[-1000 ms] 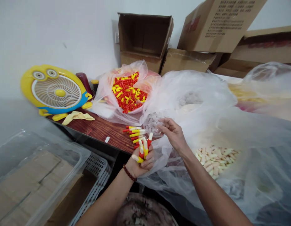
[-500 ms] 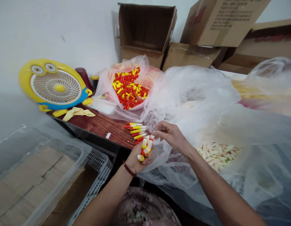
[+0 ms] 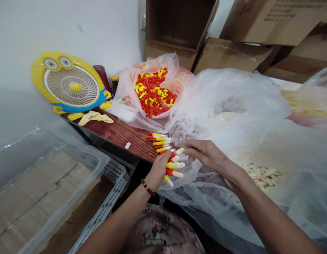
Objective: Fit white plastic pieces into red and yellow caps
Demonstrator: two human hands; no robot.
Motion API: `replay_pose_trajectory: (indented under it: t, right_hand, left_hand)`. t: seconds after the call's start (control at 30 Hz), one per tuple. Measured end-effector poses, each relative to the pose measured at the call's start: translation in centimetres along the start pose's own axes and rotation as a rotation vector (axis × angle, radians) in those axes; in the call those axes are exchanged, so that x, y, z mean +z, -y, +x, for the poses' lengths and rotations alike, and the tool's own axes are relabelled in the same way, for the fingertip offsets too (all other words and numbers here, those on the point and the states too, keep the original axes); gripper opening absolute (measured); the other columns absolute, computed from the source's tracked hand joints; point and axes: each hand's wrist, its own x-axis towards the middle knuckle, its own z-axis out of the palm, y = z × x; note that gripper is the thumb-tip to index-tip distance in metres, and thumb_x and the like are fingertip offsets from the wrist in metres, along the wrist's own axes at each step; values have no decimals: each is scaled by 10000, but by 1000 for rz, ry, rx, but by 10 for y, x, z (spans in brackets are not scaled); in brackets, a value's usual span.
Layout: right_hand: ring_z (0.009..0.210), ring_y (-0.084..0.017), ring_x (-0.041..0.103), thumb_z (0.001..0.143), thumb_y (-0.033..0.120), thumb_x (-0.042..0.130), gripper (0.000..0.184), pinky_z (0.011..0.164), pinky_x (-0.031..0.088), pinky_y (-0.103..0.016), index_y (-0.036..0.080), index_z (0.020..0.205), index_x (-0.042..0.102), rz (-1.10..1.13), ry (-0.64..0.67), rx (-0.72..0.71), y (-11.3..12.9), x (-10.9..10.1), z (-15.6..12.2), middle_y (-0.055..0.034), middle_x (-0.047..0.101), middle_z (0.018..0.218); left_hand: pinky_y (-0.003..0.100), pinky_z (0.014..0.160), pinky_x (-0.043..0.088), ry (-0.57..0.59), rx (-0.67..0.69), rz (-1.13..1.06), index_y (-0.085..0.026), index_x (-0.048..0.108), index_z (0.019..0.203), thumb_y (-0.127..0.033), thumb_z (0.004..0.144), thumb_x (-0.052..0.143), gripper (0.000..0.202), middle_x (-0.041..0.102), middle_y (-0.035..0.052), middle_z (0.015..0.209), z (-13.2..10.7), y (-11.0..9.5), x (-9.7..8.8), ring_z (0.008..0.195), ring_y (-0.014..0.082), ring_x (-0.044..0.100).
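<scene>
My left hand (image 3: 157, 172) is closed around a bunch of short red and yellow tubes with white tips (image 3: 174, 165); the tips fan out to the right. Close to the uppermost tip, my right hand (image 3: 207, 152) has its thumb and fingers pinched together. Whatever is between them is too small to make out. Just beyond the bunch, a row of similar white-tipped tubes (image 3: 161, 141) lies on the dark red wooden table (image 3: 118, 135). Small translucent pieces (image 3: 185, 127) are heaped behind my right fingers.
A plastic bag (image 3: 127, 106) holds loose red and yellow tubes (image 3: 152, 98). Pale pieces (image 3: 266, 175) lie among plastic sheeting (image 3: 245, 106) at right. A yellow fan (image 3: 76, 88) and a crumpled glove (image 3: 96, 118) are at left, above a clear bin (image 3: 100, 165). Cardboard boxes (image 3: 229, 54) stand behind.
My left hand has turned the bunch, so its white tips now point more to the right. My right hand is still pinched beside the tips. The camera view has shifted left.
</scene>
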Motion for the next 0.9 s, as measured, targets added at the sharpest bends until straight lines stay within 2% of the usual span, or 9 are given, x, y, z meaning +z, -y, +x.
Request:
replay_pose_trajectory:
  t: [0.1, 0.23, 0.3, 0.4, 0.47, 0.53, 0.7, 0.83, 0.9]
  right_hand:
    - [576, -122, 573, 949, 351, 460, 253, 560, 447, -220, 177, 970, 641, -107, 63, -6, 7, 0, 6, -8, 625, 668]
    - [805, -163, 633, 956, 328, 451, 253, 693, 491, -259, 184, 1067, 628, -173, 17, -158, 16, 4, 13, -88, 678, 964]
    - [833, -170, 631, 954, 322, 453, 255, 702, 491, -265, 185, 1060, 640, -181, -9, -196, 18, 7, 16, -101, 670, 994]
    - [646, -138, 588, 951, 360, 449, 278, 579, 454, -242, 174, 946, 657, -136, 1, -93, 18, 13, 22, -62, 650, 793]
    - [513, -113, 510, 944, 415, 451, 319, 494, 403, -230, 173, 862, 642, -45, 44, 39, 16, 16, 26, -7, 572, 616]
    - [425, -94, 435, 921, 473, 469, 361, 428, 347, -223, 176, 764, 601, 76, 85, 187, 12, 20, 31, 37, 468, 503]
    - [352, -82, 391, 833, 544, 540, 401, 353, 308, -219, 190, 649, 496, 336, 127, 464, 2, 28, 45, 60, 430, 464]
    - [465, -99, 481, 778, 471, 613, 316, 408, 350, -205, 156, 798, 633, 375, 249, 408, -10, 26, 66, 27, 545, 551]
    - [535, -103, 512, 750, 421, 640, 283, 473, 381, -206, 149, 824, 669, 362, 199, 341, -21, 25, 82, 15, 585, 612]
  left_hand:
    - [171, 525, 416, -18, 154, 101, -131, 586, 734, -560, 724, 685, 441, 546, 1, 687, 1, 4, -6, 592, 78, 503]
    - [186, 519, 384, 30, 103, 96, -135, 571, 722, -616, 729, 643, 486, 527, 1, 677, 2, -1, -14, 561, 75, 471]
    - [198, 560, 394, 39, 147, 151, -139, 582, 738, -602, 783, 589, 465, 540, 10, 702, 2, -4, -18, 596, 88, 486]
    - [225, 646, 397, -6, 362, 421, -156, 593, 784, -496, 901, 465, 382, 568, 23, 742, -1, -6, -25, 673, 120, 508]
    - [232, 660, 373, -41, 510, 637, -169, 569, 762, -397, 934, 430, 318, 546, 10, 698, -3, -7, -28, 651, 120, 484]
    - [232, 642, 352, -48, 571, 758, -174, 539, 726, -335, 941, 418, 294, 512, -3, 651, -4, -7, -31, 608, 114, 457]
    - [228, 685, 406, -62, 472, 604, -164, 618, 816, -394, 951, 395, 348, 605, 27, 761, 7, -3, -38, 700, 131, 534]
    - [225, 659, 473, -88, 294, 309, -152, 665, 865, -521, 875, 514, 399, 652, 48, 824, 27, -4, -45, 708, 132, 578]
    - [210, 634, 494, -129, 262, 198, -156, 663, 866, -531, 829, 581, 386, 659, 42, 839, 37, -10, -48, 694, 118, 594]
